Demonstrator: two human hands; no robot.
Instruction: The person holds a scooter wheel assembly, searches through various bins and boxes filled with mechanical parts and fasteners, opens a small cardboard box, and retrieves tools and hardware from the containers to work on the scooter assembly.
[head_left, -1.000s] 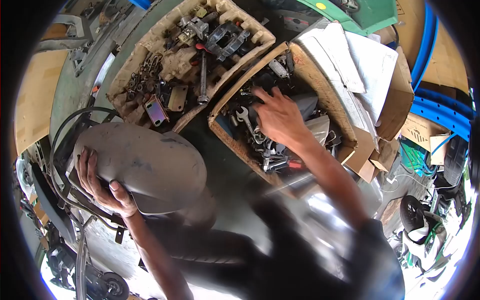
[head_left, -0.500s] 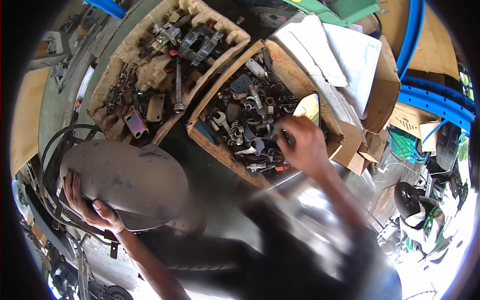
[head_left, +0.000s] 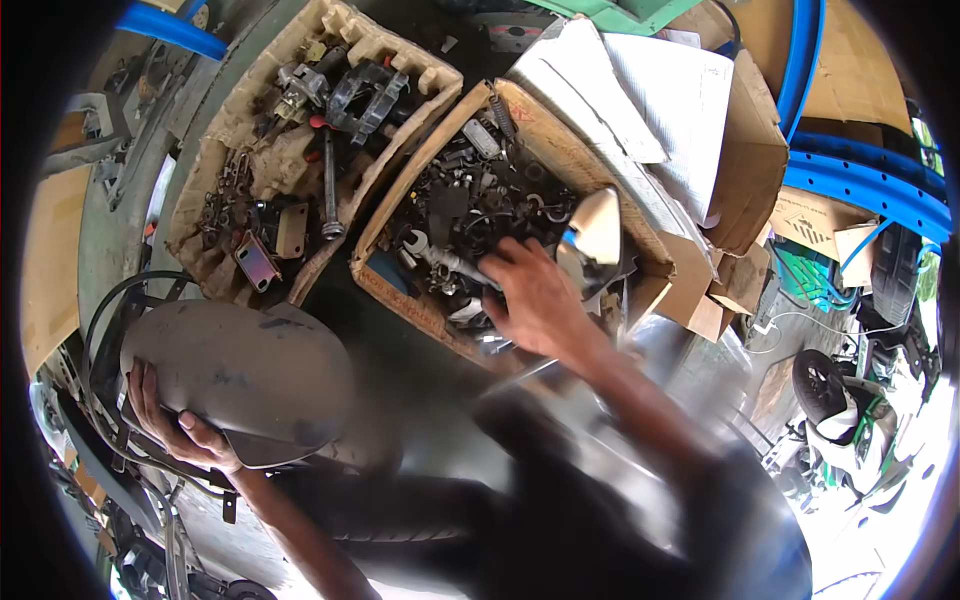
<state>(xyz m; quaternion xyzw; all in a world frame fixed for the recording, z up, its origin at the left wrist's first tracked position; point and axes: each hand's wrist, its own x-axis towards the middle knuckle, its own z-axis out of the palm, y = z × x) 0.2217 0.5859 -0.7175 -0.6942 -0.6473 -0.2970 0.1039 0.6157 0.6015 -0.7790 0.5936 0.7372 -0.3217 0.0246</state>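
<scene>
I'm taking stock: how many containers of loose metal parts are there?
2 visible: a moulded tray at upper left, and a cardboard box right of it, under the right hand. The green bin is cut off; its contents are hidden.

Slanted metal tool in box

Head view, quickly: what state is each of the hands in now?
Left hand: against the rounded cover; grip cannot be told.
Right hand: fingers bent at a metal rod in the box; grip unclear.
</scene>
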